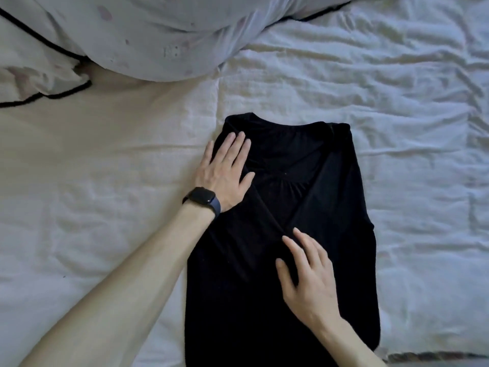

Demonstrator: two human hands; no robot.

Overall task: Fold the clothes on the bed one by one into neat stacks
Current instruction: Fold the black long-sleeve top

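Note:
A black top (330, 207) lies flat on the white bed cover (410, 128), neckline pointing away from me, both sides folded in toward the middle. My left hand (225, 170), with a dark watch on its wrist, presses flat with straight fingers on the top's left shoulder fold. My right hand (304, 274) rests on the middle of the garment, fingers spread and slightly bent, fingertips at the edge of the folded-in flap. Neither hand grips the fabric.
A large pale pillow (158, 35) lies at the far left, and a second pillowcase with black piping (39, 83) is beside it. Wrinkled white bedding stretches to the right and left of the top.

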